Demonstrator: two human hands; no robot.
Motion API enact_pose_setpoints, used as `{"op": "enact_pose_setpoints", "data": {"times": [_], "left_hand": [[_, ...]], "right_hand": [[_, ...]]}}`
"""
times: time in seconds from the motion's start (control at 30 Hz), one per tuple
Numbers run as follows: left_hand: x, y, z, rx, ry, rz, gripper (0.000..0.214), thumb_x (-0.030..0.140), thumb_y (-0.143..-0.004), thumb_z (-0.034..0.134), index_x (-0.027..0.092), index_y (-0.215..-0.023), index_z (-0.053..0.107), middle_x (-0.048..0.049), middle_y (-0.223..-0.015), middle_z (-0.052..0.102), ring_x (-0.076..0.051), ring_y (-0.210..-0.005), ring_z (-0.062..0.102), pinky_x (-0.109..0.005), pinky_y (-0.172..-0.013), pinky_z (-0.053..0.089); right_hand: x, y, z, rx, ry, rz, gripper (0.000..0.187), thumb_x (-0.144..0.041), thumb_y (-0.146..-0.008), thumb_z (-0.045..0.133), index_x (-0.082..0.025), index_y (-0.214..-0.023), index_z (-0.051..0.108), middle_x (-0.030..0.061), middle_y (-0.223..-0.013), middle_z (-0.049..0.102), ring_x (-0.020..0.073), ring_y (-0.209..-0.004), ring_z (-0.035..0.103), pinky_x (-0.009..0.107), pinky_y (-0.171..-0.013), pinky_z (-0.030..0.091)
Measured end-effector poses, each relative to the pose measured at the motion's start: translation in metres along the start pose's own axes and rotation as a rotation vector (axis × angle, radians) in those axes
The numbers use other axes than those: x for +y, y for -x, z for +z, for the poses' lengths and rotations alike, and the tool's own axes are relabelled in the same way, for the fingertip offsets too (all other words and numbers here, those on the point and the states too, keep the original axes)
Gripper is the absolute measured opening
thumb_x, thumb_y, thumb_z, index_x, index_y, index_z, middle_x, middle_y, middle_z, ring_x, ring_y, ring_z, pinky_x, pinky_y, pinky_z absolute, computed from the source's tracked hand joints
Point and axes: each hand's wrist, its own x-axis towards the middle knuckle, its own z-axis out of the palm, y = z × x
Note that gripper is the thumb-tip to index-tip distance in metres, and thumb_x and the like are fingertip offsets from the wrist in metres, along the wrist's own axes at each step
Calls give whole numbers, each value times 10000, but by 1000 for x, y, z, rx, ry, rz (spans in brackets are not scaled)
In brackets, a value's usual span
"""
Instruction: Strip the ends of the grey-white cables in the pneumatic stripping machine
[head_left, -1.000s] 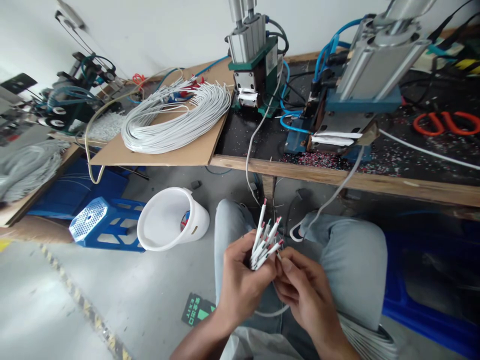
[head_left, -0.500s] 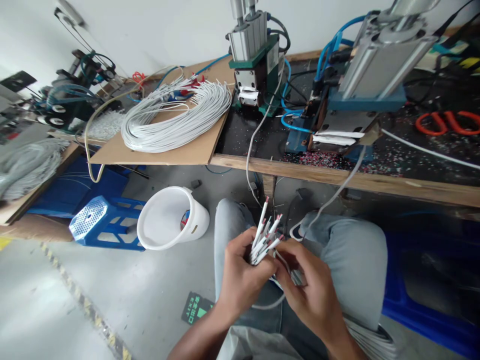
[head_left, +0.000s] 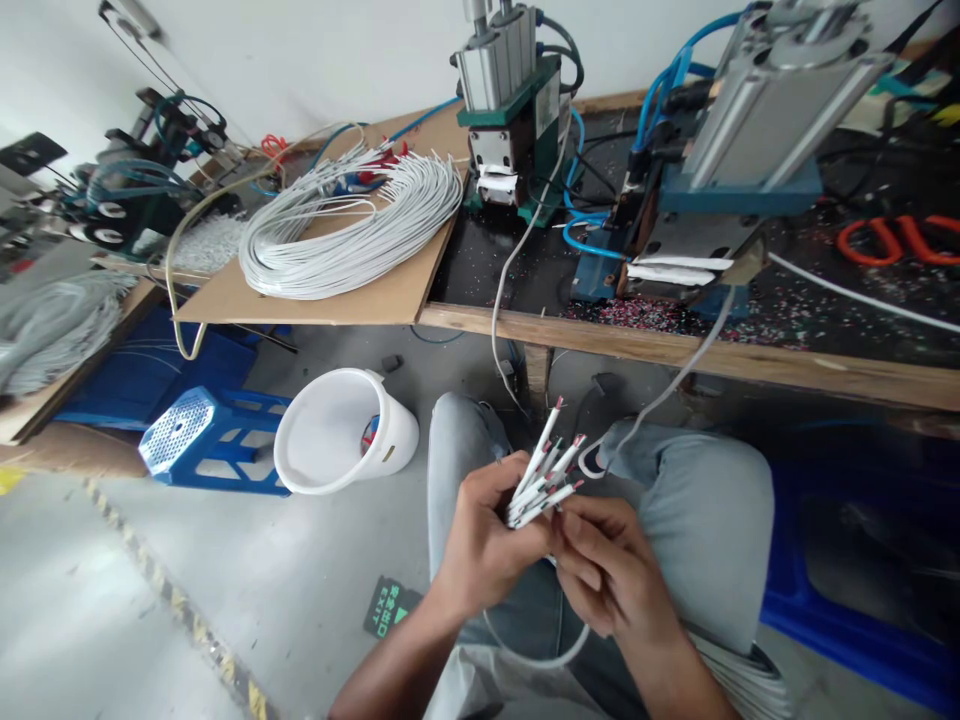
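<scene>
A bundle of white cables [head_left: 541, 482], their cut ends showing small red and dark inner wires, fans upward out of my left hand [head_left: 487, 545]. That hand is closed around the bundle over my lap. My right hand [head_left: 619, 570] is closed too, its thumb and fingertips pinched together against the lower right side of the bundle. What lies between those fingertips is hidden. Below both hands, a loop of white cable [head_left: 541, 664] hangs across my lap. More cables [head_left: 742, 672] lie beside my right hip.
A large coil of white cable [head_left: 330, 260] rests on cardboard [head_left: 409, 300] on the bench. Two pneumatic presses [head_left: 499, 130] stand there, with orange-handled scissors [head_left: 870, 242] at right. On the floor are a white bucket [head_left: 401, 440] and a blue stool [head_left: 217, 440].
The bundle and my left hand have shifted slightly right. My right hand's fingers have drawn together, and the cables seen between them before are now covered. The cable loop hangs lower.
</scene>
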Motion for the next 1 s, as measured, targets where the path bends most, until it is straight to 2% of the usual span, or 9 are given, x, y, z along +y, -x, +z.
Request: {"op": "enact_pose_setpoints", "data": {"times": [0.1, 0.2, 0.3, 0.47, 0.63, 0.77, 0.93, 1.0], "left_hand": [[1, -1, 1, 16, -4, 13, 140, 86, -698, 576, 185, -634, 501, 14, -661, 422, -138, -623, 342, -275, -559, 279], [1, -3, 1, -21, 44, -11, 132, 97, -685, 579, 183, -633, 493, 13, -652, 424, -135, -623, 343, -272, -562, 281], [-3, -4, 2, -46, 119, -73, 115, 114, -684, 572, 179, -644, 486, 27, -630, 415, -120, -607, 340, -258, -554, 276], [-11, -3, 4, 26, 238, -141, 62, 134, -707, 567, 172, -686, 523, 41, -606, 420, -106, -579, 332, -244, -529, 268], [-17, 2, 8, 30, 316, -206, 54, 153, -694, 580, 174, -689, 530, 57, -552, 386, -83, -496, 271, -235, -465, 213], [-25, 2, 13, 7, 382, -270, 73, 164, -669, 587, 180, -675, 515, 77, -509, 335, -67, -451, 218, -227, -436, 172], [-32, -4, 12, 24, 317, -268, 52, 153, -683, 555, 182, -681, 512, 79, -515, 340, -71, -443, 232, -221, -435, 204], [-32, -5, 8, 46, 264, -228, 82, 126, -701, 560, 179, -674, 504, 69, -556, 363, -84, -499, 275, -215, -473, 245]], "right_hand": [[13, -6, -2, -61, -110, 15, 377, -528, -891, 524, -222, -671, 502, -156, -408, 213, 29, -169, 153, 156, -196, 197], [21, -9, -4, -51, -64, -41, 415, -572, -883, 496, -237, -642, 458, -164, -409, 129, 24, -174, 64, 159, -191, 152], [25, -8, -6, 23, 53, -126, 390, -521, -909, 482, -229, -651, 477, -145, -446, 146, 14, -256, 60, 156, -249, 133], [25, -2, -10, 183, 382, -336, 308, -308, -923, 521, -211, -632, 495, -74, -489, 335, 61, -404, 288, 214, -372, 211], [17, 1, -14, 205, 736, -538, 198, -176, -888, 529, -226, -705, 584, -45, -527, 471, 109, -457, 448, 274, -437, 334], [11, 3, -15, 213, 965, -671, 193, -125, -882, 507, -254, -771, 598, -50, -553, 527, 120, -478, 517, 277, -487, 407], [3, 1, -20, 198, 1227, -714, 200, -91, -871, 521, -255, -890, 634, -29, -659, 630, 143, -569, 623, 265, -534, 469], [-4, 0, -21, 184, 1313, -674, 170, -115, -885, 521, -249, -899, 625, -20, -692, 636, 154, -606, 637, 271, -547, 480]]}}
